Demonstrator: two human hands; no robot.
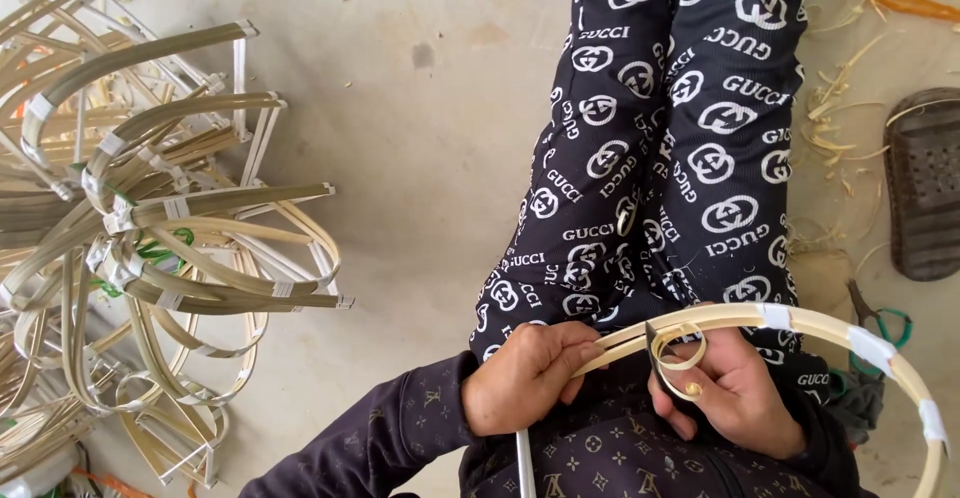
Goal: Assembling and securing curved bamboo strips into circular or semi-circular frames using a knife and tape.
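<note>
A: Left hand (525,376)?
B: Grip closed on the split end of the curved bamboo strip (790,320), over the lap.
A: Right hand (735,398)?
B: Grip closed on the same strip just beside it, fingers curled. A thin loop of bamboo shaving (676,356) curls at its thumb.
A: Strip position?
B: Runs from both hands out right, then bends down near the right edge of view. White tape bands (872,346) wrap it.
A: Surroundings?
B: Concrete floor (420,138). Pile of taped bent bamboo pieces (170,238) at the floor's left side, well apart from the hands. Dark sandal (925,183) at the right, green-handled pliers (880,323) just below it.
</note>
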